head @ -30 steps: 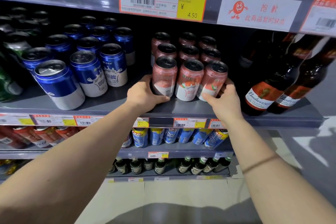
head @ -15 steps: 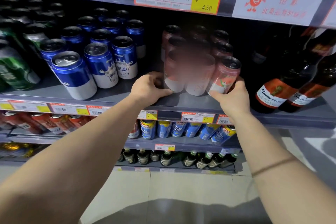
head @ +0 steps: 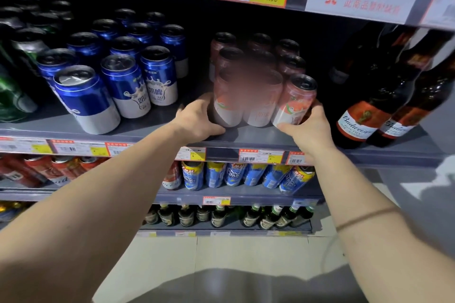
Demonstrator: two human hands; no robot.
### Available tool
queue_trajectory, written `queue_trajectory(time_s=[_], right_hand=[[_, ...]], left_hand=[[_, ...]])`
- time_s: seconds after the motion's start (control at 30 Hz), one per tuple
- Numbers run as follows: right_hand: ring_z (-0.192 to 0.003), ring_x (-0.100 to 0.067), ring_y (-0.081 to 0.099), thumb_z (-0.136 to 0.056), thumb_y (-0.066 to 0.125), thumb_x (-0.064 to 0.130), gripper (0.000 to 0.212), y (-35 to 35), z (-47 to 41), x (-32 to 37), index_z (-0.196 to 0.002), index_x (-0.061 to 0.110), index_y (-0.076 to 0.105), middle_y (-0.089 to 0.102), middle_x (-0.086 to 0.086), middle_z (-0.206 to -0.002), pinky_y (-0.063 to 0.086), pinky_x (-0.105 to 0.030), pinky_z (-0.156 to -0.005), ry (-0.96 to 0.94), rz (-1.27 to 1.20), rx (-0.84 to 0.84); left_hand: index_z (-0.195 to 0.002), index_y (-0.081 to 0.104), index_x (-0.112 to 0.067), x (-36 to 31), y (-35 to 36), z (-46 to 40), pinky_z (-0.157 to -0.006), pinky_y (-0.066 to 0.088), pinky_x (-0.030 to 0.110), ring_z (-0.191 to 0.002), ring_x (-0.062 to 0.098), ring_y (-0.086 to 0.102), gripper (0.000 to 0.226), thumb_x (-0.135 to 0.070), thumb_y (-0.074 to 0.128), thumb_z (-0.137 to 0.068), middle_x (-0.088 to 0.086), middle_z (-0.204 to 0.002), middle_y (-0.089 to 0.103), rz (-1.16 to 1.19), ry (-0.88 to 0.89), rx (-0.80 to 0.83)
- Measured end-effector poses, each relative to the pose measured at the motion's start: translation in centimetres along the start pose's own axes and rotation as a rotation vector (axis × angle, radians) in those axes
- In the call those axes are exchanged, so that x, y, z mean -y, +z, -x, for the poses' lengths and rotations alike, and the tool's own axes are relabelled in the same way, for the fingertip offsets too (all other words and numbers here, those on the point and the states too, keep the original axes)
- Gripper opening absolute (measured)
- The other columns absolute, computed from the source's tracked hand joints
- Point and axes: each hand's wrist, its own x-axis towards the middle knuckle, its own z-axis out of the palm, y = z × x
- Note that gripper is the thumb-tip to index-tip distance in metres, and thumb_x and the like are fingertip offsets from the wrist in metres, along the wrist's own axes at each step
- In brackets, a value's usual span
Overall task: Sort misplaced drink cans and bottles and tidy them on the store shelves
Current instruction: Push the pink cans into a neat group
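the left hand [head: 197, 118] and right hand [head: 310, 128] press in on either side of the front row of pink cans [head: 293, 101] on the grey shelf [head: 152, 125], right of the blue cans [head: 128, 83], left of the brown bottles [head: 357, 118].

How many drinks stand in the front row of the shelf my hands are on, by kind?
Blue-and-white cans: 3
Pink cans: 3
Budweiser bottles: 2
Total: 8

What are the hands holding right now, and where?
The front row of pink cans, squeezed low at its ends: left hand on the left can, right hand on the right.
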Motion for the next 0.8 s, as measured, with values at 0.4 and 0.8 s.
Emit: queue_trajectory(time_s=[0.4, 0.8], right_hand=[[-0.110, -0.018, 0.058, -0.067, 0.086, 0.023, 0.075, 0.2, 0.1, 0.2, -0.128, 0.016, 0.044, 0.060, -0.001, -0.122, 0.049, -0.037, -0.095, 0.022, 0.012, -0.017], [-0.113, -0.020, 0.058, -0.064, 0.087, 0.022, 0.080, 0.5, 0.3, 0.4, -0.128, 0.017, 0.040, 0.060, -0.001, -0.123, 0.048, -0.039, -0.099, 0.014, 0.061, -0.028]], left_hand=[[-0.120, 0.055, -0.022, -0.7, 0.4, 0.3, -0.095, 0.044, 0.041, -0.113, 0.028, 0.056, 0.075, -0.067, 0.074, -0.063, 0.004, -0.118, 0.064, -0.219, -0.093, -0.110], [-0.133, 0.051, -0.032, 0.6, 0.4, -0.3, -0.108, 0.034, 0.048, -0.121, 0.020, 0.054, 0.065, -0.045, 0.072, -0.073, -0.008, -0.127, 0.063, -0.079, 0.030, -0.093]])
